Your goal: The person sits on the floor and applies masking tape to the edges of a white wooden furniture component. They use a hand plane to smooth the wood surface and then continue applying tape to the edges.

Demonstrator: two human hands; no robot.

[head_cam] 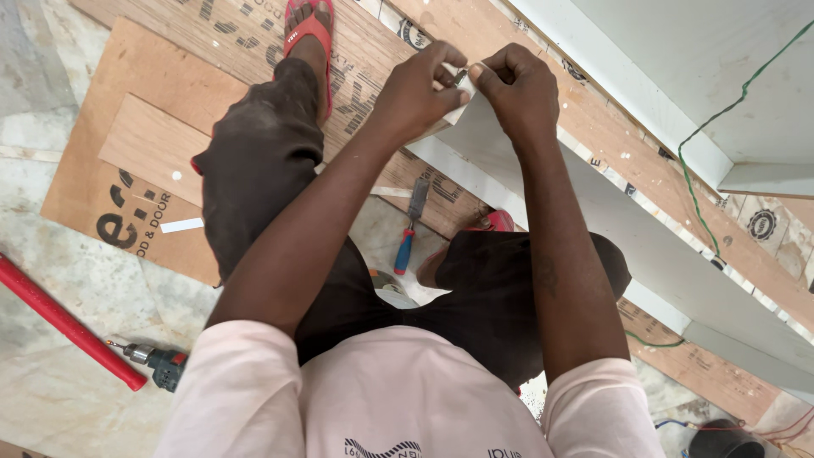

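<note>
Both hands meet at twelve o'clock over the corner of a long white board [593, 220] that runs off toward four o'clock. The left hand [415, 89] and right hand [519, 89] each have their grip pinched together on a small piece [460, 78] at that corner, too small to identify. The work looks like fitting it; steady fingertip pressure seems needed.

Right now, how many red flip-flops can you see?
2. One red flip-flop is on the foot stretched out over the plywood at the top. The other red flip-flop peeks out beside the bent knee, mostly hidden under the grey board.
</note>
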